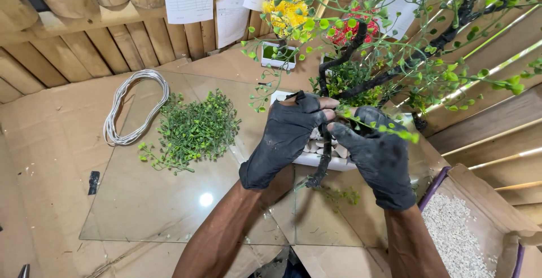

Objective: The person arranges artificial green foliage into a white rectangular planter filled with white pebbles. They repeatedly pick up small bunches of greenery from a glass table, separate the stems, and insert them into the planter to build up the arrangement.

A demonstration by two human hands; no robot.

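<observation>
We note a cardboard-covered tabletop point(51, 142) carrying a glass sheet point(147, 199) that lies under and to the left of both hands. An artificial tree point(384, 58) with a dark twisted trunk rises just beyond the hands from a white tray of pale stones point(316, 158). Our left hand point(285, 139), in a black fingerless glove, has its fingers closed together on a green leafy sprig point(375, 124); our right hand point(378, 156), gloved, pinches the same sprig beside it. Left of the left hand lies a heap of green sprigs point(195, 128), further left a coil of white wire point(132, 106)
</observation>
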